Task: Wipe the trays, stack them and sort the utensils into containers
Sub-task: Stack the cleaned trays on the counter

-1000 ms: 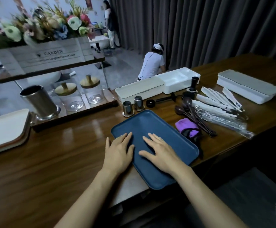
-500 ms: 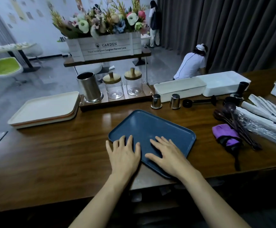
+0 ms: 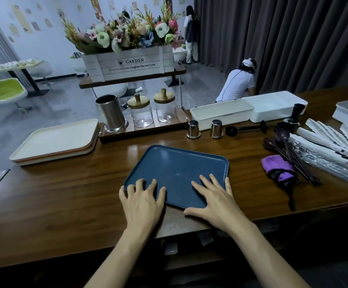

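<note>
The left grip [image 3: 142, 201] and the right grip [image 3: 216, 201] both lie flat with fingers spread, resting on the near edge of the blue tray [image 3: 181, 163] on the desk [image 3: 65, 194]. To the right of the right grip lie a purple cloth [image 3: 277, 165] and dark spoons [image 3: 289, 150]. Beyond the fingertips stand two steel cups [image 3: 193, 129]. Well left of the left grip sit the stacked cream trays [image 3: 54, 140].

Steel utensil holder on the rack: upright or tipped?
Upright: the steel utensil holder stands on its base on the wooden rack, mouth up, nothing sticking out.
</note>
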Tool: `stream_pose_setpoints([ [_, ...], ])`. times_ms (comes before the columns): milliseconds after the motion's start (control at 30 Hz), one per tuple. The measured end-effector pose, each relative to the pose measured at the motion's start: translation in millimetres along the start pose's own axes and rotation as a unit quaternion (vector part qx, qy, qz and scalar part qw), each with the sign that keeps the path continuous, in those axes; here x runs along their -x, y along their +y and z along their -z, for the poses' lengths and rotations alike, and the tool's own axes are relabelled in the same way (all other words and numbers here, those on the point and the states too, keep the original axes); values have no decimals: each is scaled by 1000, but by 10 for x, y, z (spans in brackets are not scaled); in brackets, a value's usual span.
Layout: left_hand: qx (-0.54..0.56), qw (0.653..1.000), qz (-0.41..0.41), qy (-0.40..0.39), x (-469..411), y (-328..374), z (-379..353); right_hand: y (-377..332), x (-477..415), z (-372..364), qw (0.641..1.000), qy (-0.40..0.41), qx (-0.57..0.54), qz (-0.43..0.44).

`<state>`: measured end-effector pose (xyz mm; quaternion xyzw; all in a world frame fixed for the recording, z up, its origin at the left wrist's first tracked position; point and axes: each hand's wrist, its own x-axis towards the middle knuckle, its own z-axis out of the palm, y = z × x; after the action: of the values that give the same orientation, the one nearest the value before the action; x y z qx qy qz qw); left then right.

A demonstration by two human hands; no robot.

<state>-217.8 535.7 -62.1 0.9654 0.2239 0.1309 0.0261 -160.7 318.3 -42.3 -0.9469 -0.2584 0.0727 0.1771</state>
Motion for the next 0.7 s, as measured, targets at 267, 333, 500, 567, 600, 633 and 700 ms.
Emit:
stream_pose_setpoints([
  [267, 95, 994, -34, -43, 100, -451, 81, 124, -71, -26, 993, 7, -114, 5],
  [333, 127, 990, -35, -51, 77, -545, 96, 113, -99, -24, 989, 6, -147, -17],
  [500, 190, 980, -16, -53, 41, -632, 104, 1, -153, 6, 991, -7, -115, -66],
  [567, 200, 978, -8, -63, 29, -659, 140, -52, -166, -14, 993, -1, -78, -86],
  [600, 207, 976, -3, -72, 23, -683, 157, -68, -166, -26, 993, 4, -65, -93],
  [633, 215, 973, 3, -83, 15, -716, 168, -78, -165, -29, 993, 7, -65, -102],
  [700, 225, 969, 17, -103, -3, -774, 175, -84, -160, -15, 987, 0, -97, -130],
])
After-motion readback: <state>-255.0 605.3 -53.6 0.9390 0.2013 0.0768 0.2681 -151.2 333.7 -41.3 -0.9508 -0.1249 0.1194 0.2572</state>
